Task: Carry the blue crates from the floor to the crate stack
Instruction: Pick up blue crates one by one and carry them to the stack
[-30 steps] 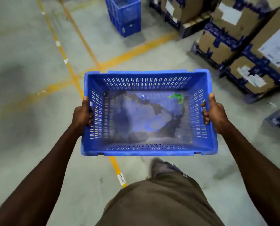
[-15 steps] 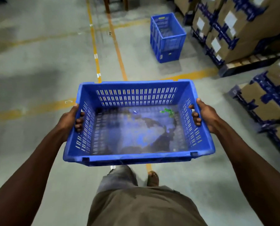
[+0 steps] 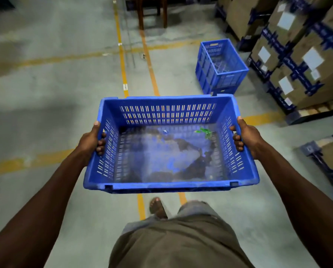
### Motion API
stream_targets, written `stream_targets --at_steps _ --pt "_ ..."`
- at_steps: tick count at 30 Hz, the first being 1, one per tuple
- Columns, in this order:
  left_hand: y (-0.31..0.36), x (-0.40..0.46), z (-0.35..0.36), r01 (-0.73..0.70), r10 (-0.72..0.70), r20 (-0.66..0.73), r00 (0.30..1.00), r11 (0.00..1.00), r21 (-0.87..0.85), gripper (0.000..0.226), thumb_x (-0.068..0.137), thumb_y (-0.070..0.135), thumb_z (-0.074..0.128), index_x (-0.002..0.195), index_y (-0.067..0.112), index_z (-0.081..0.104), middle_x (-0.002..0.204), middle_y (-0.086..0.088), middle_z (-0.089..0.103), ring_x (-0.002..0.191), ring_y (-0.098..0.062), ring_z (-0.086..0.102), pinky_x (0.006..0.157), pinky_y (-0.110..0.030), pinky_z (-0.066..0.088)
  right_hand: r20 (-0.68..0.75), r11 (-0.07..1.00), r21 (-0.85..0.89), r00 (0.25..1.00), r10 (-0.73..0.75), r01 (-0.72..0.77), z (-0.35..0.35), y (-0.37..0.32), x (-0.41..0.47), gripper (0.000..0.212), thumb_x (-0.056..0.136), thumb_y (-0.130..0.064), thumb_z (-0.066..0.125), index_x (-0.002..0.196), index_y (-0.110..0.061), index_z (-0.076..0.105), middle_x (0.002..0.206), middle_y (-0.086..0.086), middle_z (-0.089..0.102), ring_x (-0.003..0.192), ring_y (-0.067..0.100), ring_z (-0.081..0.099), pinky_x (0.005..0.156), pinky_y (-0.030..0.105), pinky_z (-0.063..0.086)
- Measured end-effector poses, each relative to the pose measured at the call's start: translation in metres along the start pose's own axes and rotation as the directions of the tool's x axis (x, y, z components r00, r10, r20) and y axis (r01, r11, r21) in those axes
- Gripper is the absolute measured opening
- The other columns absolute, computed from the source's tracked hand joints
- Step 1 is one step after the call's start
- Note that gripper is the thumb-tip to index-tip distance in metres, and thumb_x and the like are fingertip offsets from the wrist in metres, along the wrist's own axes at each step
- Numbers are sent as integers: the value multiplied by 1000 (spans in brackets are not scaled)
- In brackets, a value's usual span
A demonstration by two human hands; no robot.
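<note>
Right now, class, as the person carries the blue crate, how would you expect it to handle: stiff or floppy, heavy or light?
Probably stiff: the blue crate keeps its shape though the left hand and right hand grip only its side walls. Likely light, since its walls are slotted and it holds only a green scrap.

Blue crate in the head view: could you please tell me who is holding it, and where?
Both hands grip the blue crate: left hand and right hand on its side walls.

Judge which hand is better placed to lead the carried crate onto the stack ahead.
Right, probably. The crate stack stands ahead and to the right of the carried crate, nearer the right hand. Both it and the left hand grip the crate's side walls, so both must carry.
</note>
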State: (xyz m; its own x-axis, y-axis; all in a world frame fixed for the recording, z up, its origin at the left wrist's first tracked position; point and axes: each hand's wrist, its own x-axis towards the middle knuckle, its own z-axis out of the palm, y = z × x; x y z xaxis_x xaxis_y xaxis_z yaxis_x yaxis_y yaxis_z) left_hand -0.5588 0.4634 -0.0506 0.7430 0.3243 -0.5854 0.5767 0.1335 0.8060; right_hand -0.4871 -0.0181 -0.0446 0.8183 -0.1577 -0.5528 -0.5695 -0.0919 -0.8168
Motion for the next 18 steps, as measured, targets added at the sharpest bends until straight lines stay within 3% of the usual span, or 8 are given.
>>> stream_targets --at_steps 10,14,18 --pt "167 221 40 -189 188 26 982 978 89 52 98 62 41 81 14 49 45 4 37 32 -11 31 36 -18 29 -196 996 52 978 -66 77 83 -110 167 58 94 -70 42 83 -14 55 52 1 39 35 16 28 40 23 29" --pt "222 320 79 -234 232 27 972 959 160 54 98 63 42 80 13 50 46 2 41 33 -12 34 38 -20 32 -253 994 72 965 -64 84 105 -150 251 75 68 -89 45 80 -16 54 50 0 39 36 16 28 41 23 29" --pt "297 403 106 -267 259 66 964 943 197 56 97 64 43 81 11 52 46 2 43 34 -14 35 39 -21 33 -302 994 69 951 -62 86 124 -209 324 63 92 -75 41 81 -14 54 54 4 40 35 17 30 40 23 31"
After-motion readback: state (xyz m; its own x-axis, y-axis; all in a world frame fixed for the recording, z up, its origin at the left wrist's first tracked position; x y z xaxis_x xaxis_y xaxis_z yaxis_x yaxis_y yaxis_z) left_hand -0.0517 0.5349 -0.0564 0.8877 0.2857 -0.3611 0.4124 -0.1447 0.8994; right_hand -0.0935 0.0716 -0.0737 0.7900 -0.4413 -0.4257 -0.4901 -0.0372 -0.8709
